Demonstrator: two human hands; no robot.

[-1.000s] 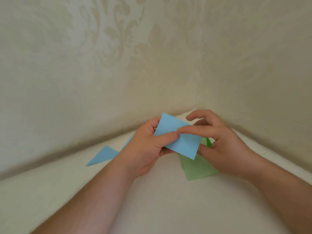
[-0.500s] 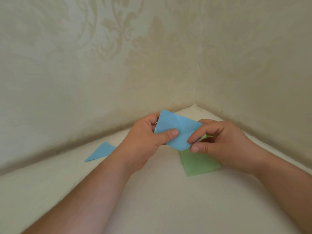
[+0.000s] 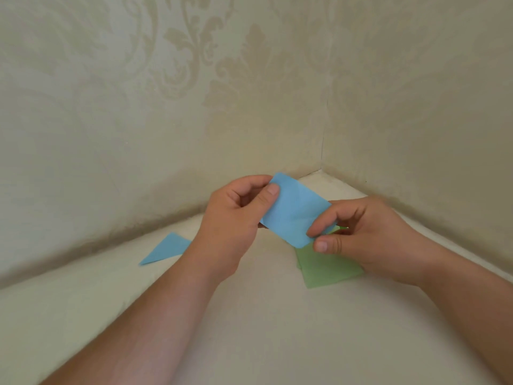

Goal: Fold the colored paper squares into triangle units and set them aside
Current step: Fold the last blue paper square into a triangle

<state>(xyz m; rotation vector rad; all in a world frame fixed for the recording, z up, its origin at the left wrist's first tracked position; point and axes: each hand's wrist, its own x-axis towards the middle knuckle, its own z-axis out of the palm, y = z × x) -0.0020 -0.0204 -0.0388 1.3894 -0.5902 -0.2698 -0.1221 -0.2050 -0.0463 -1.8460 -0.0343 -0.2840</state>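
Note:
I hold a light blue paper square (image 3: 295,209) in the air above the white surface, tilted with a faint crease across it. My left hand (image 3: 236,218) pinches its upper left corner between thumb and fingers. My right hand (image 3: 358,232) pinches its lower right corner between thumb and forefinger. A folded blue triangle (image 3: 166,248) lies flat to the left, partly behind my left wrist. A small stack of green paper squares (image 3: 324,266) lies on the surface under my right hand, half covered by it.
The white surface (image 3: 263,329) runs into a corner (image 3: 322,169) where two cream patterned walls meet just behind the hands. The walls close in on the left and the right.
The blue paper has opened from a folded shape back to a flat sheet. My left thumb moved up to its top corner and my right hand shifted to the lower right corner.

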